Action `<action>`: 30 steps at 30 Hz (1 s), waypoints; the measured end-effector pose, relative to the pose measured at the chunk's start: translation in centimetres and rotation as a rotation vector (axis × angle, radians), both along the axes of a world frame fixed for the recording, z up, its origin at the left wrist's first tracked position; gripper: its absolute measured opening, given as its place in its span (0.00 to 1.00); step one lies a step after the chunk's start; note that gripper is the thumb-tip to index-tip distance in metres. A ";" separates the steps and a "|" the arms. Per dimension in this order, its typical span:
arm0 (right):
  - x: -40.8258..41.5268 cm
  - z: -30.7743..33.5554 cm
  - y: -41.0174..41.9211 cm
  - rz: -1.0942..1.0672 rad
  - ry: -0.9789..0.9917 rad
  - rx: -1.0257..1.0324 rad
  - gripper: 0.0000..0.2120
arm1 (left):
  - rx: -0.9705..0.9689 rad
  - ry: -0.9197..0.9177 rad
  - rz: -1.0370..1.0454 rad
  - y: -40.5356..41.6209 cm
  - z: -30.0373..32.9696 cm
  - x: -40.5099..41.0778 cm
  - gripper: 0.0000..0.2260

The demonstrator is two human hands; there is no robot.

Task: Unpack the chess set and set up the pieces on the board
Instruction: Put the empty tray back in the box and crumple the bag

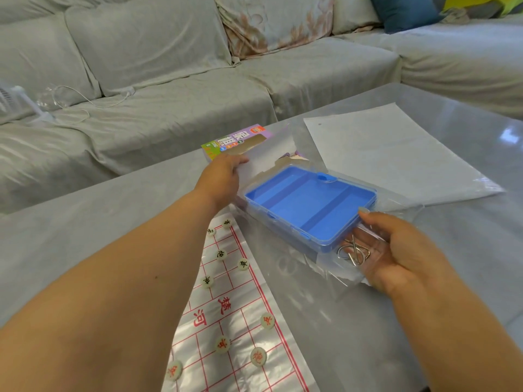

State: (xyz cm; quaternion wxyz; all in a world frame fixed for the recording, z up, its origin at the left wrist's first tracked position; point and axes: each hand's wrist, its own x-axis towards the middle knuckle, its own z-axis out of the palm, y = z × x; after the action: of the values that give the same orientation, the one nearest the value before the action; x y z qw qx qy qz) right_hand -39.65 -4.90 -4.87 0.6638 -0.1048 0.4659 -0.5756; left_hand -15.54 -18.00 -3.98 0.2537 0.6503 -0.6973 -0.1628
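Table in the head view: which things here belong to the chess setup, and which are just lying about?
Job:
paper board
round pieces on it
blue case, in clear wrap, empty
purple box
left hand by the box
right hand under the wrap

Lying about:
metal wire puzzle
white sheet
sofa, cable

Single head-worn wide-angle view, no second view to overlap. Looked forward and down from above bench, close over both forearms. Near bench edge filled lower frame; sofa lay beyond at top. Edges bowed by lens.
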 end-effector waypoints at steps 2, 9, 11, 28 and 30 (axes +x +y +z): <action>0.0 -0.1 -0.1 0.013 -0.007 0.018 0.02 | 0.010 0.028 -0.013 0.2 0.0 0.1 0.17; -0.4 -0.2 -0.4 -0.013 -0.018 0.055 0.05 | 0.006 0.116 -0.008 0.6 -0.1 0.5 0.17; -1.0 -0.1 -0.5 -0.038 -0.012 0.044 0.04 | -0.013 0.127 0.000 0.5 -0.3 0.7 0.17; -1.4 -0.3 -0.6 -0.042 -0.020 0.051 0.03 | 0.109 0.119 -0.030 1.7 0.7 1.5 0.30; -1.3 -0.4 -0.6 -0.048 -0.027 0.043 0.02 | 0.123 0.122 -0.035 1.8 0.6 1.8 0.29</action>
State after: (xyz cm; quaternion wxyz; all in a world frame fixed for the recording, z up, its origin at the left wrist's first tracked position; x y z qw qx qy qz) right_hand -40.97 -5.50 -5.25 0.6581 -0.0714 0.4715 -0.5827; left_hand -13.72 -16.22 -3.33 0.2524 0.6413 -0.6804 -0.2492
